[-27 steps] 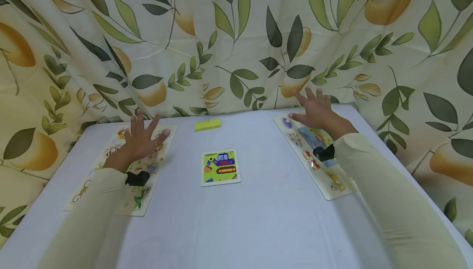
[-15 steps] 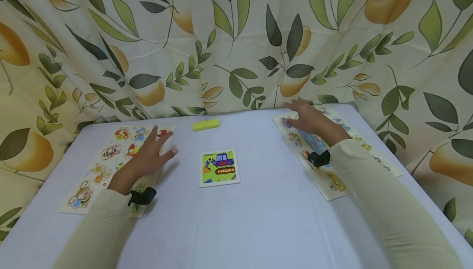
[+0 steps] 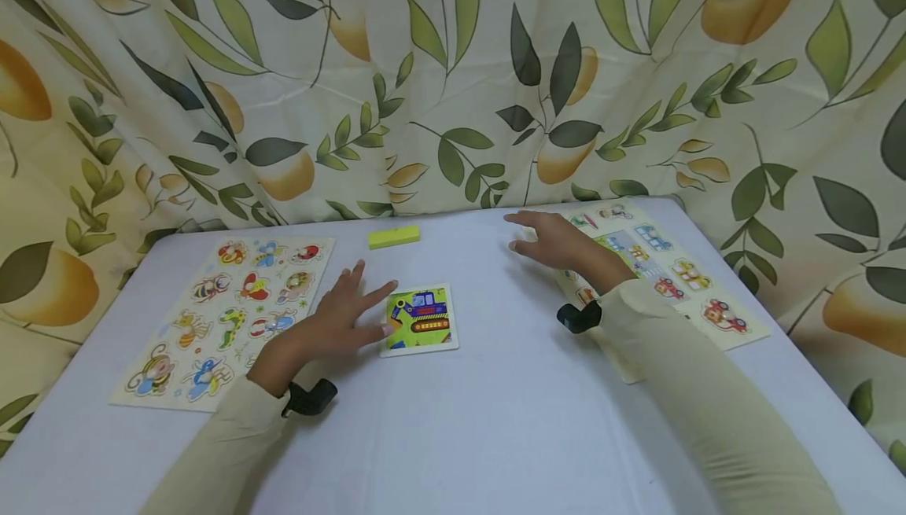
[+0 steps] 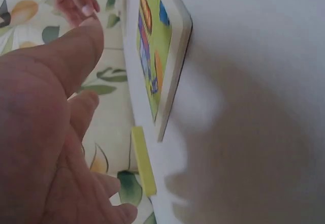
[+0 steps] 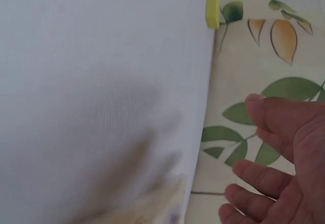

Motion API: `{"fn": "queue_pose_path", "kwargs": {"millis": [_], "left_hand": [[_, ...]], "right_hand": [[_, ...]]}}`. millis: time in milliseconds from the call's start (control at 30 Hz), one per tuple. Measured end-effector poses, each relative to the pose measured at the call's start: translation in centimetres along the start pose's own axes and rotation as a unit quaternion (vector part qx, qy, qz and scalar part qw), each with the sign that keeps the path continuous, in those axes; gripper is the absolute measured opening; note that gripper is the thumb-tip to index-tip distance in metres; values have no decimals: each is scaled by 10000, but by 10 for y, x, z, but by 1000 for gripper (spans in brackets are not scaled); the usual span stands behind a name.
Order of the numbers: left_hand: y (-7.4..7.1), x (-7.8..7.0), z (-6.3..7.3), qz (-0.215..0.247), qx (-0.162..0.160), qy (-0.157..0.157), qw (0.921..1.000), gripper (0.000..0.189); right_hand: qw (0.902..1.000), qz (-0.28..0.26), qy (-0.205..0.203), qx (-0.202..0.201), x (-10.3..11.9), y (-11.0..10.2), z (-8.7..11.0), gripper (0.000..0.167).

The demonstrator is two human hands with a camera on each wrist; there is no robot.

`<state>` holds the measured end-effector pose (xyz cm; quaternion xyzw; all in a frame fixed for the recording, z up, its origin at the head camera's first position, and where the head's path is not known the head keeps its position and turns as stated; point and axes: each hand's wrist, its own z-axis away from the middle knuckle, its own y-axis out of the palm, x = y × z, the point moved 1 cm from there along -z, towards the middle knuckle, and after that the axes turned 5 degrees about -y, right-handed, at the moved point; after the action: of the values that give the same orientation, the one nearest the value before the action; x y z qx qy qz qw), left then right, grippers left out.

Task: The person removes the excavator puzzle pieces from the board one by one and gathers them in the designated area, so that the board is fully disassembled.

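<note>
My left hand point(image 3: 340, 320) hovers with spread fingers at the left side of a small square puzzle point(image 3: 419, 320) that pictures an excavator. In the left wrist view the thumb and fingers stand apart from that puzzle point(image 4: 175, 56), holding nothing. Above the inner edge of the right-hand picture board is my right hand point(image 3: 559, 246), its fingers extended toward the middle. Nothing lies in the right palm point(image 5: 284, 158) in the right wrist view. A yellow block point(image 3: 393, 237) lies behind the square puzzle, near the back edge.
An insect picture board point(image 3: 230, 303) lies flat at the left of the white table point(image 3: 453, 436). The vehicle picture board point(image 3: 679, 263) lies at the right, partly under the right forearm. A leaf-and-fruit patterned curtain point(image 3: 453, 82) hangs behind the table.
Both hands have moved inward from over the side boards. The left hand has come right to the square puzzle; the right hand has shifted left. The boards and block stay put.
</note>
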<state>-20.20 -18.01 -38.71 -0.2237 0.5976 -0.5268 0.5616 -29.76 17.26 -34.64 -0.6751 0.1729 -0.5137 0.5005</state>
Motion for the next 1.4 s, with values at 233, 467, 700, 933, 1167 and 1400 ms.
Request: {"fn": "queue_pose_path", "kwargs": {"millis": [233, 467, 700, 933, 1167, 1400], "left_hand": [[12, -14, 3, -108, 634, -61, 9979, 79], [21, -19, 4, -241, 760, -68, 9968, 85], [28, -22, 3, -401, 934, -290, 9944, 85], [26, -27, 2, -403, 1022, -249, 9936, 83], [27, -29, 2, -506, 1079, -239, 9926, 90], [29, -28, 1, -698, 1068, -220, 9916, 93]], "right_hand": [[9994, -326, 5, 82, 13, 12, -4, 50], [9990, -418, -152, 79, 26, 23, -7, 46], [9973, -668, -281, 132, 33, 31, -9, 41], [9964, -724, -407, 167, 36, 40, -11, 37], [9943, -862, -564, 268, 47, 53, -16, 35], [9872, -1238, -959, 303, 60, 64, -20, 30]]}}
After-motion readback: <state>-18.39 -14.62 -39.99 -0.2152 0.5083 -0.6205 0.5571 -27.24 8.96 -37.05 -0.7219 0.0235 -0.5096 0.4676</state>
